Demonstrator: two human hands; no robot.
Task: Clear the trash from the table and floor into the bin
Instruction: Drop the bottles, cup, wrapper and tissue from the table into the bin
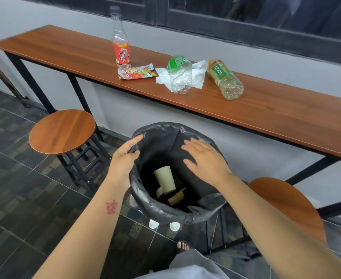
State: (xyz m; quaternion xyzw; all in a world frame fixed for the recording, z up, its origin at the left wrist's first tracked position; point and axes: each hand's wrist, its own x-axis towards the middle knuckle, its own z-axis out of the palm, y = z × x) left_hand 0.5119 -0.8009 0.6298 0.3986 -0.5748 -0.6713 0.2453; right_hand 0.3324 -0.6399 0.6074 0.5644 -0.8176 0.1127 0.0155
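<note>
Up along the wall, a long wooden worktop [266, 109] on black legs. Below it, two round stools: one at left [61, 130], one at right [286, 206], partly hidden by the right forearm. Between them on the tiled floor [20, 188], a bin [165, 213] lined with a black bag, holding a paper cup [164, 178] and other scraps. Left hand [125, 158] at the bin's left rim, fingers [134, 140] pinching the bag's edge. Right hand [205, 160] over the opening, fingers spread, holding nothing. On the worktop, an upright red-label bottle [121, 45], a snack wrapper [137, 73] at its foot, a green-label bottle [179, 74] lying on crumpled tissue [198, 76], a tea bottle [225, 79] on its side just right of that. On the floor beside the bin, two small white cups [153, 224].
</note>
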